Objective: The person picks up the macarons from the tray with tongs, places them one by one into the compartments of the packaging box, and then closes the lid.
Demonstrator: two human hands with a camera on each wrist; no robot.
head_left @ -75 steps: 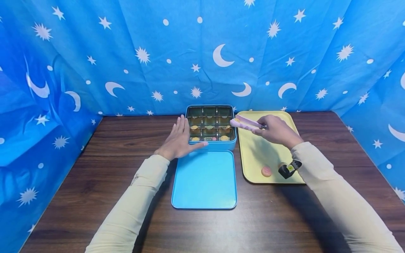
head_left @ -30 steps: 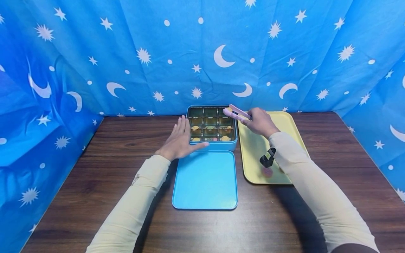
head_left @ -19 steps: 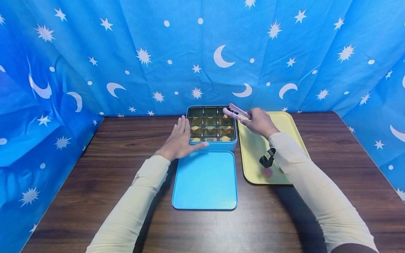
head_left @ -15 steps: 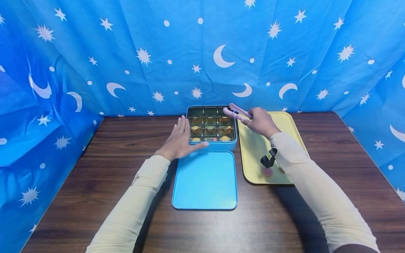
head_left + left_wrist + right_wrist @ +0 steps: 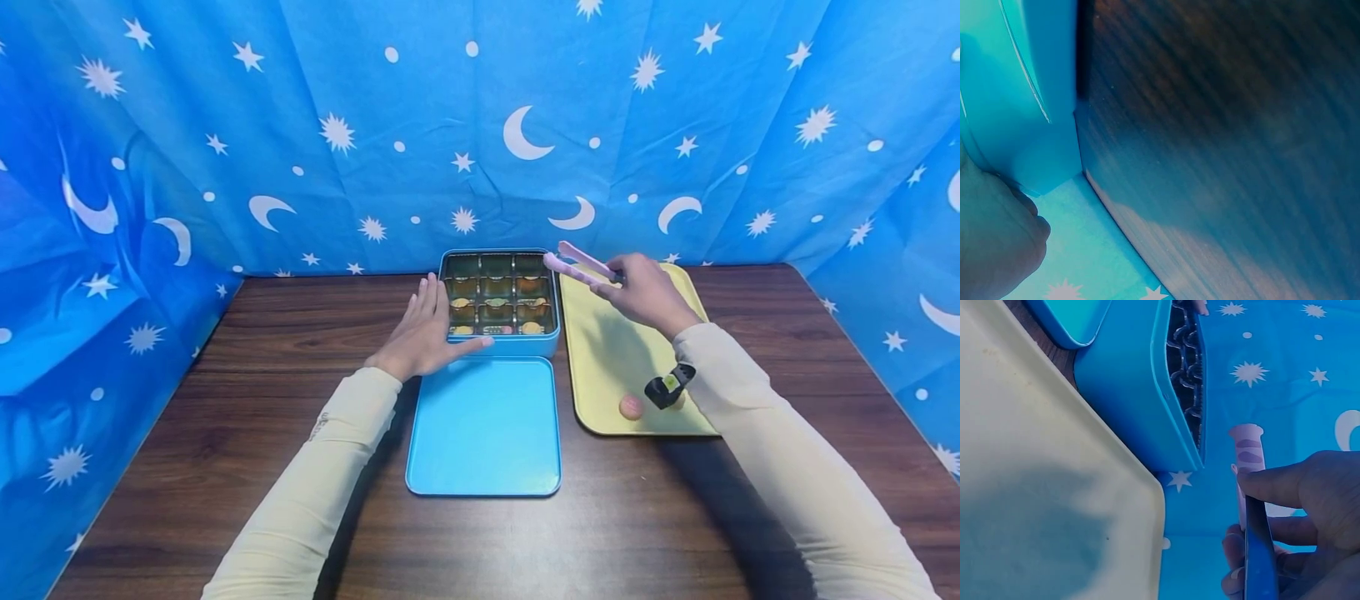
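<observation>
A blue tin [image 5: 517,346] with a gold divided insert stands at the back of the table. Small round sweets, mostly yellow, show in several compartments of its front and right parts. My left hand [image 5: 423,329] lies along the tin's left side, fingers straight, thumb across the front wall. Just right of the tin, over the yellow tray's [image 5: 592,392] back end, my right hand [image 5: 648,292] grips pink tongs [image 5: 573,272]. The tongs' arms are apart, with nothing between the tips. In the right wrist view, my thumb presses on the tongs [image 5: 1249,450].
The tin's blue lid [image 5: 483,429] lies flat in front of it. Near the tray's front edge is a pink macaron [image 5: 631,407]; another round piece [image 5: 678,402] is partly hidden by the wrist camera [image 5: 669,385]. A blue star-patterned curtain [image 5: 465,125] hangs directly behind.
The tongs carried a small yellow sweet over the tin's right column and let it drop there. They have since drawn back rightward, off the tin. My left hand stays in place.
</observation>
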